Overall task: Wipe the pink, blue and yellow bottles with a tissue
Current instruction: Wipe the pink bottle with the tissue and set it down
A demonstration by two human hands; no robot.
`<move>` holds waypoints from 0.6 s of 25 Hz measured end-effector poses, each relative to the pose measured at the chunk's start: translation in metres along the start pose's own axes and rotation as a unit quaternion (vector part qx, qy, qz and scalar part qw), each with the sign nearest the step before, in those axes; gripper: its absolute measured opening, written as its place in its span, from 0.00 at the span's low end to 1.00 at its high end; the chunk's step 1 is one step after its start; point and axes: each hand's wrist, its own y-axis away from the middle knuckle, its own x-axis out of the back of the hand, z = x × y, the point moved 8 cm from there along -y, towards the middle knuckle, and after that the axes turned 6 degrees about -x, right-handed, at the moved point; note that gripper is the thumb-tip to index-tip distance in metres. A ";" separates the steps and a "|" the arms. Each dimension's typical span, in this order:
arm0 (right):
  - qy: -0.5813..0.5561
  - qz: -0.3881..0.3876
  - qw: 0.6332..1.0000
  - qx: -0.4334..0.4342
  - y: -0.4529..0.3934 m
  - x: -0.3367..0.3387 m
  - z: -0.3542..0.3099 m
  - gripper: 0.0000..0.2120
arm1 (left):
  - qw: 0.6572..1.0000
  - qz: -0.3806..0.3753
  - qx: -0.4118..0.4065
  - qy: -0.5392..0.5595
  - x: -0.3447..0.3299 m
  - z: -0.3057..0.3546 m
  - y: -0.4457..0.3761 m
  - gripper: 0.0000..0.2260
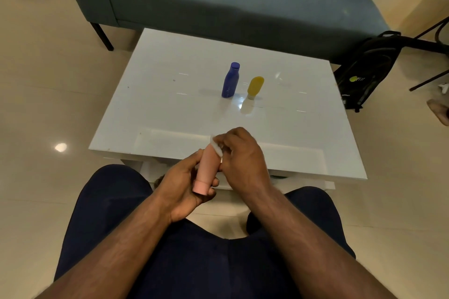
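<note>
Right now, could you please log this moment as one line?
left hand holds pink bottle | right hand rubs tissue on it | blue bottle, yellow bottle on table

Bottles: three [207,169] [230,80] [255,87]; tissue [217,148]: one; hands: two [181,184] [240,155].

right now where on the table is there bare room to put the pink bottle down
Bare top lies left of the blue bottle, right of the yellow bottle, and along the near strip of the table between them and the hands. Crowded only mid-table, where those two stand close but apart. The pink bottle is held off the table.
</note>
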 end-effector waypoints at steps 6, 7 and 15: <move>0.007 -0.011 1.000 -0.003 0.005 0.005 0.001 0.10 | 0.998 -0.011 -0.055 -0.026 0.003 0.006 -0.005 0.19; 0.018 -0.006 1.000 -0.023 0.000 0.009 0.008 0.10 | 0.997 0.000 -0.067 -0.038 0.004 0.007 -0.005 0.21; 0.036 -0.044 0.998 -0.029 0.003 0.002 0.004 0.09 | 0.994 0.019 -0.081 -0.069 0.004 0.012 -0.002 0.26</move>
